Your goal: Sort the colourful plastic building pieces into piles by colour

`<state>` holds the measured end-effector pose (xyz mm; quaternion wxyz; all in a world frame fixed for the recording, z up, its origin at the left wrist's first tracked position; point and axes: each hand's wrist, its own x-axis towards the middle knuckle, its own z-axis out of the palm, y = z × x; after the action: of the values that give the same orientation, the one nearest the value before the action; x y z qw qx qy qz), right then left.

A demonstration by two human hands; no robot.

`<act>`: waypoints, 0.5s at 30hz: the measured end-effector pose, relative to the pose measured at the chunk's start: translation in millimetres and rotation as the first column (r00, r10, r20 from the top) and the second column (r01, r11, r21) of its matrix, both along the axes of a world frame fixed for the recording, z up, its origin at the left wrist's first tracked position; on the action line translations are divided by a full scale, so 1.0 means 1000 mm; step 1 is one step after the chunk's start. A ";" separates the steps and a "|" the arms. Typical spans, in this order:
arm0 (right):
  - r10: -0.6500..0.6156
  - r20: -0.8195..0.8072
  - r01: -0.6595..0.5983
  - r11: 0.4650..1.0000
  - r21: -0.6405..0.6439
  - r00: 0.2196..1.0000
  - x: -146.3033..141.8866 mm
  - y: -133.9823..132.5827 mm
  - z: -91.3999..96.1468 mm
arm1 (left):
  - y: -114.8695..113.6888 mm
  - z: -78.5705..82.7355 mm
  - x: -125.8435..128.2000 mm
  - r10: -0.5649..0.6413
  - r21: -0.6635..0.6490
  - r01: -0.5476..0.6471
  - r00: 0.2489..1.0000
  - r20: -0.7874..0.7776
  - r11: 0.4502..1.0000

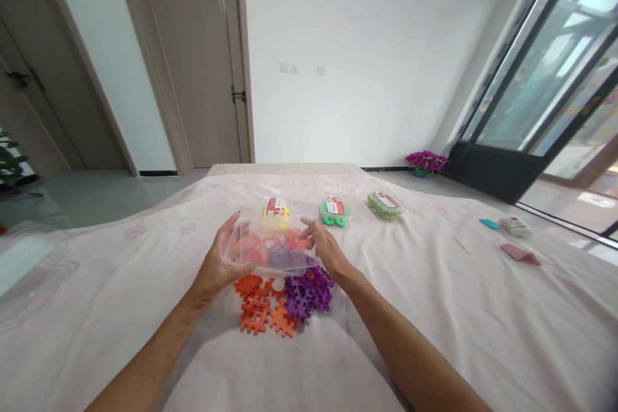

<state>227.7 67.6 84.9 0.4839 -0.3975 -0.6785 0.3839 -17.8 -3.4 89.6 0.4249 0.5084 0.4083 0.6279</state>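
Head view: pale pink cloth (458, 290) fills the lower frame. Clear plastic box (265, 267) at frame centre; orange and purple show through, unclear if inside. Left hand (215, 264) grips its left end, thumb in front. Right hand (331, 251) at right end, fingers bent; can't tell if grasping. Box likely light, slick, slightly flexible; take by short ends, gently. Purple pieces (309, 293), orange pieces (255, 315) lower centre: probably light, stiff; pinch edges.

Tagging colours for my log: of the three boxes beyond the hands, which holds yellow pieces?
The left box, with yellow contents; the middle box and right box hold green.
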 end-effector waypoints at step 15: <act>0.371 0.707 -0.442 0.892 -0.093 0.601 0.023 -0.010 -0.015 | -0.013 -0.015 -0.145 0.566 0.067 -0.563 0.824 -0.029 0.824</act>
<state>251.1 57.4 70.2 0.1027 -0.3263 -0.9002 0.2694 -162.5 -16.0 74.4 0.1961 0.3916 0.5327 0.7242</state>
